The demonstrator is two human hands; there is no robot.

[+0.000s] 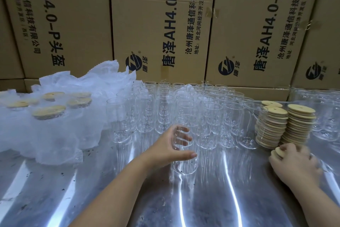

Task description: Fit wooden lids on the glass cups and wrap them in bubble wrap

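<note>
My left hand [173, 145] is wrapped around a clear glass cup [185, 164] that stands upright on the shiny metal table [211, 199], in front of several rows of empty glass cups [184, 105]. At the right, my right hand [294, 162] grips a round wooden lid [278, 153] at the foot of two tall stacks of wooden lids [287, 125]. On the left lies a heap of bubble wrap [55, 131] with several lidded, wrapped cups [48, 111] in it.
Large printed cardboard boxes [161, 24] form a wall right behind the cups. More glass cups [327, 112] stand at the far right behind the lid stacks.
</note>
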